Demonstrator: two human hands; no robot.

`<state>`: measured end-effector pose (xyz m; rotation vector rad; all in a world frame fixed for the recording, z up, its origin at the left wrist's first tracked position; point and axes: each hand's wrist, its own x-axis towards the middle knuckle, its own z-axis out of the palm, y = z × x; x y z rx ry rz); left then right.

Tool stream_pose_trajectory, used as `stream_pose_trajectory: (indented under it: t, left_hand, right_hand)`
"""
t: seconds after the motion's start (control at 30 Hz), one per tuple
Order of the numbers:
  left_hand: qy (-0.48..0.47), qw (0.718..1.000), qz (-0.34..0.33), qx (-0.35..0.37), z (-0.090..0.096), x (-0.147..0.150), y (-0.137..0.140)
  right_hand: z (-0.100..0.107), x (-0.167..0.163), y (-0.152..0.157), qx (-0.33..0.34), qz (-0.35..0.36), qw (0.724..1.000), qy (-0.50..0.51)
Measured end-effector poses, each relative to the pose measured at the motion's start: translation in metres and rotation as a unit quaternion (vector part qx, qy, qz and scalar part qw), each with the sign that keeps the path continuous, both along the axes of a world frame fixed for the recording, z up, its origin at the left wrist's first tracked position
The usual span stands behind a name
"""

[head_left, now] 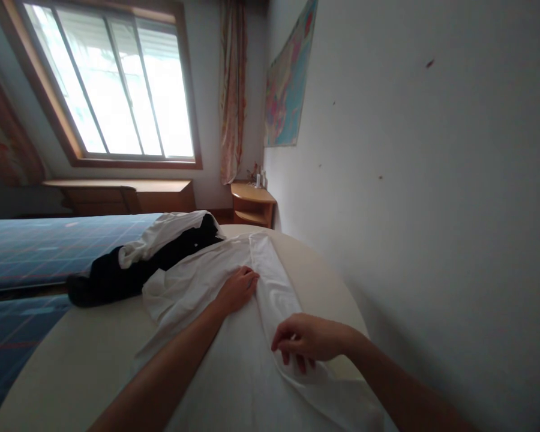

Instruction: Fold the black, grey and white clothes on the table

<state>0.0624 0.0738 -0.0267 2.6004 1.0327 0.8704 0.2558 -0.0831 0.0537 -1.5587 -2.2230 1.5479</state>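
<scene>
A white shirt lies spread over the round cream table, with a long strip along its right side folded inward. My left hand rests on the cloth just left of that folded strip, fingers laid flat. Nearer to me, my right hand is over the lower part of the strip, its fingers loosely bent and apart, fingertips at the fabric. No cloth shows pinched in either hand. The lower end of the shirt runs out of view at the bottom.
Black and white clothes lie heaped on the table's far left side. Beds with blue plaid covers stand at left. A wall rises close on the right. A wooden corner shelf and desk stand beyond.
</scene>
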Motion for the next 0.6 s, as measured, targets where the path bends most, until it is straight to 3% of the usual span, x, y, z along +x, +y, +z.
stream_pose_trajectory:
  t: [0.03,0.1,0.17,0.4,0.6]
  left_hand:
    - [0.001,1.000,0.001,0.001,0.000,0.000,0.000]
    - [0.002,1.000,0.002,0.002,0.001,0.001,-0.001]
    - [0.004,1.000,0.002,0.002,0.001,0.001,-0.001]
    - [0.001,1.000,0.014,-0.003,-0.003,0.000,0.001]
    - [-0.010,1.000,0.019,-0.012,-0.003,0.000,0.001]
  right_hand:
    - [-0.003,-0.002,0.003,0.095,-0.013,0.995,-0.026]
    - [-0.010,-0.007,0.011,0.276,-0.049,0.957,-0.075]
    - [-0.021,-0.014,0.020,0.369,-0.078,0.920,-0.109]
    - [-0.062,-0.031,0.046,0.381,-0.152,0.894,-0.180]
    - [-0.048,-0.033,0.033,0.397,-0.219,0.859,-0.239]
